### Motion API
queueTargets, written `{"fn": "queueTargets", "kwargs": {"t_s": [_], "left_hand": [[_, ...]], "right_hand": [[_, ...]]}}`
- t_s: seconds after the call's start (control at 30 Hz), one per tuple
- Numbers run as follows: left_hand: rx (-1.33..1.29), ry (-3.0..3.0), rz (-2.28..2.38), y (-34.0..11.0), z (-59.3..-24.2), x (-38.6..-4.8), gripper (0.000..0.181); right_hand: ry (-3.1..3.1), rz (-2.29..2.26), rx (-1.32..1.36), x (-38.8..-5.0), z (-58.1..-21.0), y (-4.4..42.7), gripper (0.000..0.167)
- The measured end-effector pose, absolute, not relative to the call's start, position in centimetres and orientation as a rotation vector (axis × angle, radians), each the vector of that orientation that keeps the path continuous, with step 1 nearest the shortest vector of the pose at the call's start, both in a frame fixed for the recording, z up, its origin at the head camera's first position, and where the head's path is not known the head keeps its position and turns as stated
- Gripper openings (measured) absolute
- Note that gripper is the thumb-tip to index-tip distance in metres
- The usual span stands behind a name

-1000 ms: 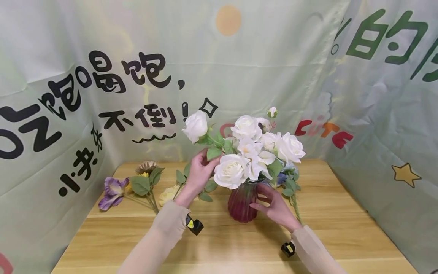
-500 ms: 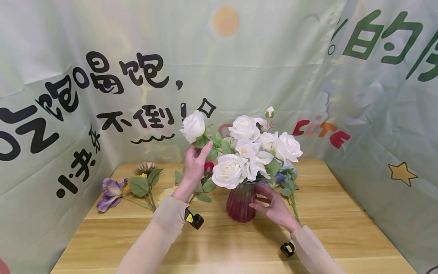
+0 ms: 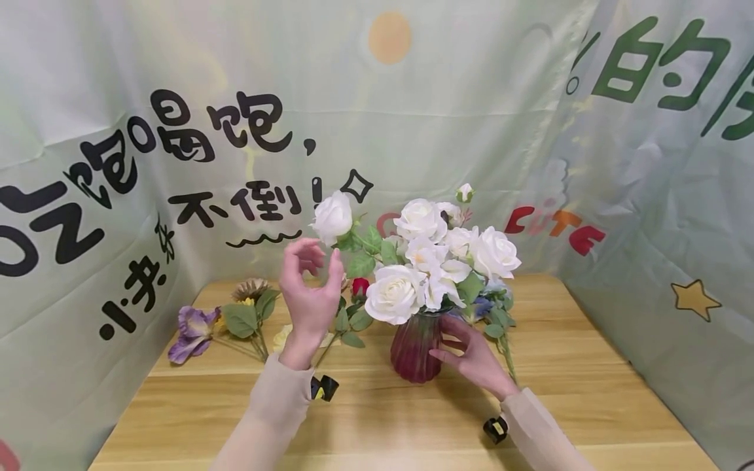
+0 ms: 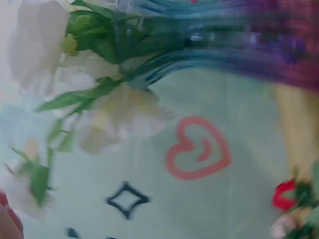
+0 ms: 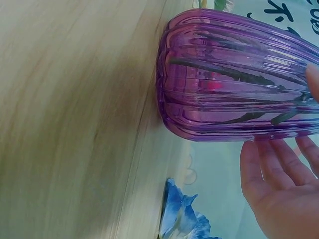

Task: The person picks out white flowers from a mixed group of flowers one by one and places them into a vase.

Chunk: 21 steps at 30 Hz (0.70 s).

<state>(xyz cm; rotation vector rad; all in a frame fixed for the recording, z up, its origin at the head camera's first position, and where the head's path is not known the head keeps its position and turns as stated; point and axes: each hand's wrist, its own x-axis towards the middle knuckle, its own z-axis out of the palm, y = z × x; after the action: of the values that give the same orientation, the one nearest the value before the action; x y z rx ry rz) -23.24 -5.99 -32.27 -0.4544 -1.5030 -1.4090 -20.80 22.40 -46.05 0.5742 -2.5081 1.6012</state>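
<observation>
A ribbed glass vase [image 3: 413, 356], purple-red below and bluish at the neck, stands upright on the wooden table. Several white artificial flowers [image 3: 396, 294] fill it, and their dark stems show through the glass in the right wrist view. My right hand [image 3: 474, 358] holds the vase at its right side, the fingers [image 5: 281, 162] against the glass and the thumb [image 5: 313, 79] on it. One white rose [image 3: 332, 219] leans far out to the left. Just below it, my left hand [image 3: 309, 291] hovers with curved, spread fingers and nothing in them.
On the table's left lie a purple flower [image 3: 191, 332], a brown flower [image 3: 251, 288] and a yellow flower partly behind the left wrist. A red rose [image 3: 360, 286] lies behind the left hand. Blue flowers [image 3: 483, 307] lie behind the vase. Printed cloth [image 3: 459, 124] encloses the back and sides.
My left hand has let go of the leaning rose's stem and moved left and away from it. The right hand stays on the vase.
</observation>
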Motion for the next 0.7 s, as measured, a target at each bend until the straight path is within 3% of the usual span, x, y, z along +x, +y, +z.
{"fn": "queueTargets", "kwargs": {"t_s": [0.17, 0.43, 0.7], "left_hand": [[-0.551, -1.687, -1.290, -5.2, -31.7, -22.3, 0.009], [-0.280, -2.020, -1.527, -4.2, -31.4, -23.3, 0.020], [-0.193, -1.979, -1.833, -3.6, -30.9, -24.7, 0.025]], "right_hand": [[-2.510, 1.610, 0.566, -20.7, -46.0, 22.4, 0.071], [-2.516, 1.615, 0.564, -20.7, -46.2, 22.4, 0.073], [-2.504, 1.620, 0.562, -20.7, -46.1, 22.3, 0.073]]}}
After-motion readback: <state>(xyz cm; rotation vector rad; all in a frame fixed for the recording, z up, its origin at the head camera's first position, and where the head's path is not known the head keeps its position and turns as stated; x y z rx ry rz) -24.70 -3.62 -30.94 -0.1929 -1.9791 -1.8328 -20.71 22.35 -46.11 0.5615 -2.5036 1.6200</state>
